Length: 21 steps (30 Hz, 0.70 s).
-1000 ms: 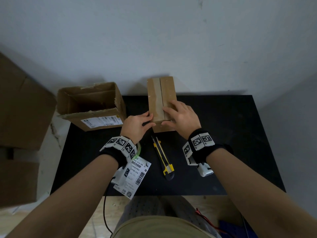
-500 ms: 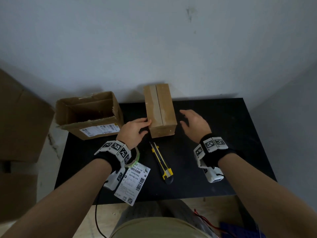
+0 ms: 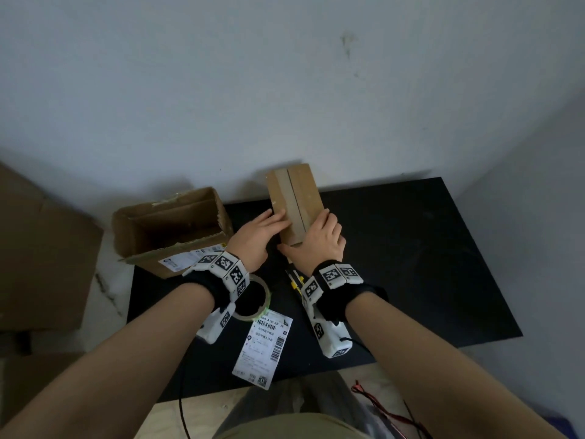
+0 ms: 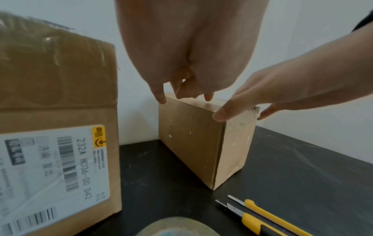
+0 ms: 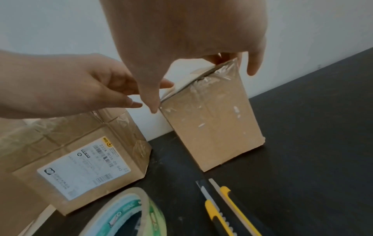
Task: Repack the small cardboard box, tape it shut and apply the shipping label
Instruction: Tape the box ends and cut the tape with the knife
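The small cardboard box (image 3: pixel 300 194) stands closed at the back of the black table (image 3: pixel 411 248), with clear tape along its top seam and over its near end (image 5: pixel 212 111). My left hand (image 3: pixel 262 229) rests with fairly straight fingers on the box's top left edge (image 4: pixel 181 102). My right hand (image 3: pixel 319 236) lies over the near end of the top, thumb (image 5: pixel 151 102) at the near left corner, the other fingers over the right side. The white shipping label (image 3: pixel 262 346) lies at the table's front edge. A tape roll (image 3: pixel 256 305) sits under my left wrist.
A larger open cardboard box (image 3: pixel 171 226) with its own label (image 4: pixel 50 172) stands left of the small one. A yellow and black utility knife (image 5: pixel 222 212) lies just in front of the small box. The wall is right behind. More brown cardboard (image 3: pixel 38 264) stands off the table's left.
My right hand, off to the right of the box half a second ago, has come back onto its near end. My left hand has slid further onto the top.
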### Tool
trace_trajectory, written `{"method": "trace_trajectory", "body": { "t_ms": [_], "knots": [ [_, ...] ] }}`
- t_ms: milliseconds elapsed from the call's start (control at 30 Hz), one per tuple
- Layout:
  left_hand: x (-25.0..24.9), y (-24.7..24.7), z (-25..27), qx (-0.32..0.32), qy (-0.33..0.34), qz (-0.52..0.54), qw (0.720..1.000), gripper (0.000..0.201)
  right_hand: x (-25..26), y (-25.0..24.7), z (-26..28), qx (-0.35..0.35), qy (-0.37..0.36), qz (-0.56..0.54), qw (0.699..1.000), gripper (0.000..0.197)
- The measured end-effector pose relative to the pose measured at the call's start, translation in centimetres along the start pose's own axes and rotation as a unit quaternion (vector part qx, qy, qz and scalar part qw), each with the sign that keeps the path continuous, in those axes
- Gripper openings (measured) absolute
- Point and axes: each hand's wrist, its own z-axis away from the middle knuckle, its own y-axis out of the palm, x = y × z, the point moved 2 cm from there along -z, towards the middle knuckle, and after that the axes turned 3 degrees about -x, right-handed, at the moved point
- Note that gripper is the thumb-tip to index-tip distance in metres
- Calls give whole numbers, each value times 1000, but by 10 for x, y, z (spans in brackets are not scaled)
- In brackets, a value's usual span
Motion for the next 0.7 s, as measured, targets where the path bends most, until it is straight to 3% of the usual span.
{"method": "trace_trajectory", "body": {
  "t_ms": [100, 267, 533, 700],
  "knots": [
    [3, -4, -3, 14, 40, -49, 998, 84, -4, -4, -5, 36, 0, -11, 999, 117],
    [3, -7, -15, 20, 94, -136, 986, 82, -31, -25, -15, 93, -74, 9, 993, 108],
    [6, -1, -34, 43, 115, -227, 966, 75, -61, -49, -28, 187, -135, 46, 972, 92],
    [10, -6, -34, 46, 84, -235, 967, 76, -67, -55, -34, 205, -153, 57, 965, 85]
  ]
}}
